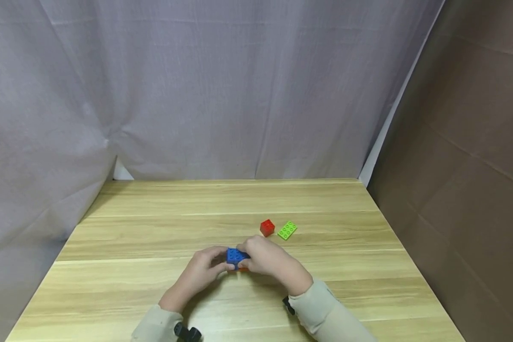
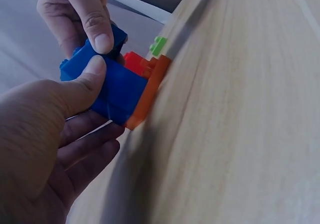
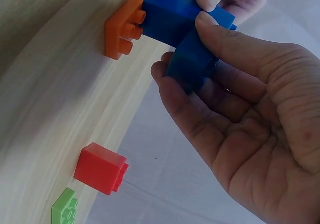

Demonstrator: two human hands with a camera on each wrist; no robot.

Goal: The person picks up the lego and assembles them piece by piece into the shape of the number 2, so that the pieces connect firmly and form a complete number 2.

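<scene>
Near the table's front, my left hand [image 1: 203, 266] pinches a blue toy building block [image 2: 122, 94], thumb on one face and fingers behind. That block stands on a thin orange block [image 2: 150, 92], whose exposed studs [image 3: 131, 32] show beside it in the right wrist view. My right hand [image 1: 268, 259] grips a second blue block [image 3: 189, 62] between thumb and fingers. This one sits at an angle at the upper part of the first, and the two overlap in both wrist views. Both thumb tips meet close together where the blue blocks join.
Just beyond my right hand, a red block [image 1: 267, 228] stands on the wooden table [image 1: 154, 228]. Right of it lies a flat light green block [image 1: 287, 230]. Grey cloth [image 1: 222, 95] hangs behind the table, and a brown cloth panel [image 1: 461, 166] along the right side.
</scene>
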